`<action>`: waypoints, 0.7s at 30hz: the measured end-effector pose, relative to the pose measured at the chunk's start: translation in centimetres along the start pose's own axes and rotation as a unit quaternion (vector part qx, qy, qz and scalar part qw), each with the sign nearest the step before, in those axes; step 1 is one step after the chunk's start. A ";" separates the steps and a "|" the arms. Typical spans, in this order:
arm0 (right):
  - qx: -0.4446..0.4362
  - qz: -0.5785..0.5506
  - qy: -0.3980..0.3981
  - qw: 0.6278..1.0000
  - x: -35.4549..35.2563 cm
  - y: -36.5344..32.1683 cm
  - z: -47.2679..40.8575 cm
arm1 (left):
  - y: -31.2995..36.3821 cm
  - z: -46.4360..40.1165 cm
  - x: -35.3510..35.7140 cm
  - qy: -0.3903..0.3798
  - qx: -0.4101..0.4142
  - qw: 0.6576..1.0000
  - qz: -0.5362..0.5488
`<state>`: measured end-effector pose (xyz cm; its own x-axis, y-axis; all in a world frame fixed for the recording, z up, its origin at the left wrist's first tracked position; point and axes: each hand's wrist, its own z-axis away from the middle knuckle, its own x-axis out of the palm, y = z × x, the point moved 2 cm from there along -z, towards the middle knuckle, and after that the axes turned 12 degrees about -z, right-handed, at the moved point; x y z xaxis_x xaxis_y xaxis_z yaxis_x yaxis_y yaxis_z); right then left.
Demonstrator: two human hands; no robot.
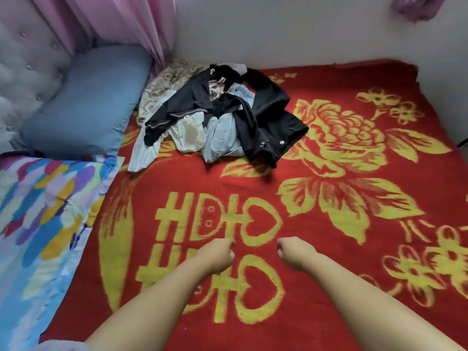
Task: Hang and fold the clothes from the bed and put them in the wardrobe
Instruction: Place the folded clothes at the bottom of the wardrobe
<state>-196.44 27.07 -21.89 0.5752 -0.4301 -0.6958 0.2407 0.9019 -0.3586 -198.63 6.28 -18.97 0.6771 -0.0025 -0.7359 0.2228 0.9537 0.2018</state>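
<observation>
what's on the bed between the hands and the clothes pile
Only bare red blanket with yellow lettering separates the left hand and right hand from the clothes pile, in the head view.

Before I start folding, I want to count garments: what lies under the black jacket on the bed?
Under the black jacket show pale denim and a cream garment. Anything deeper is covered.
</observation>
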 end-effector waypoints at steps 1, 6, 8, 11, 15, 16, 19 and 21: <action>-0.002 -0.017 0.010 1.000 0.7 0.0 -2.5 | -0.7 -2.3 0.5 0.005 0.001 1.000 -0.005; 0.038 -0.027 0.121 0.992 3.8 3.6 -14.7 | -2.7 -14.7 2.9 0.028 0.043 0.996 -0.078; 0.063 -0.028 0.129 0.989 5.6 6.8 -17.6 | -2.4 -19.1 2.7 0.065 0.050 0.992 -0.095; 0.030 0.026 0.153 0.987 8.6 10.1 -19.5 | -0.8 -25.1 0.8 0.158 0.067 0.973 -0.152; -0.039 0.007 0.280 0.959 9.2 10.4 -20.1 | 2.9 -32.6 -3.3 0.286 0.113 0.916 -0.259; -0.049 0.010 0.292 0.955 9.4 10.5 -20.1 | 4.0 -34.2 -4.5 0.318 0.129 0.897 -0.279; -0.059 0.026 0.313 0.948 9.6 10.7 -20.2 | 6.3 -38.8 -8.4 0.379 0.151 0.840 -0.356; -0.060 0.031 0.315 0.947 9.5 10.9 -20.4 | 7.2 -40.6 -9.8 0.367 0.156 0.824 -0.404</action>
<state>-204.34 32.05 -45.12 -0.0042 -0.3481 -0.9375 0.1088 0.9317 -0.3464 -232.14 25.38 -36.59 -0.3597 -0.3069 -0.8811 0.6393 0.6067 -0.4724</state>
